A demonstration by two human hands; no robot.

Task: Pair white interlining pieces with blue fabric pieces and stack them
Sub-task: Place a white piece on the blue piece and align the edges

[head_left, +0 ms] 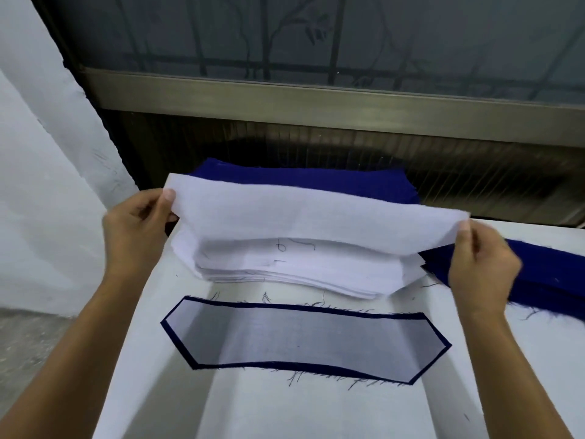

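Observation:
I hold one white interlining piece (316, 213) stretched in the air above the table. My left hand (139, 229) pinches its left end and my right hand (484, 264) pinches its right end. Under it lies a thick stack of white interlining pieces (304, 274). Nearer to me a blue fabric piece with a sheer white interlining on top (300, 340) lies flat, only its blue border showing. A pile of blue fabric pieces (316, 177) sits behind the white stack, partly hidden by the lifted piece.
More blue fabric (550, 274) lies at the right, behind my right hand. The white table (316, 413) ends at a slanted left edge, with floor below. A dark ribbed wall and a window frame (316, 99) rise just past the far edge.

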